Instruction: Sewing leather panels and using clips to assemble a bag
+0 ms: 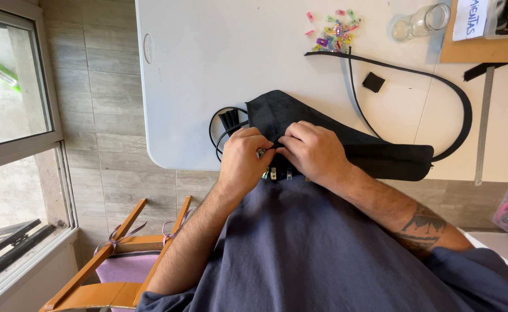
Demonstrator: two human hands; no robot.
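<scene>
White surface (207, 69) carries a folded black fabric piece (346, 144) at its near edge. Both the left hand (243, 159) and the right hand (311, 151) are closed, pinching its edge between fingertips. Several small clips (274, 173) already sit just below the hands; more colourful clips (335, 30) lie well beyond them, so clipping seems partway done.

A white rectangular label (471, 18) with blue lettering sits at the table's far right corner, just beside a clear glass jar (420, 22).
</scene>
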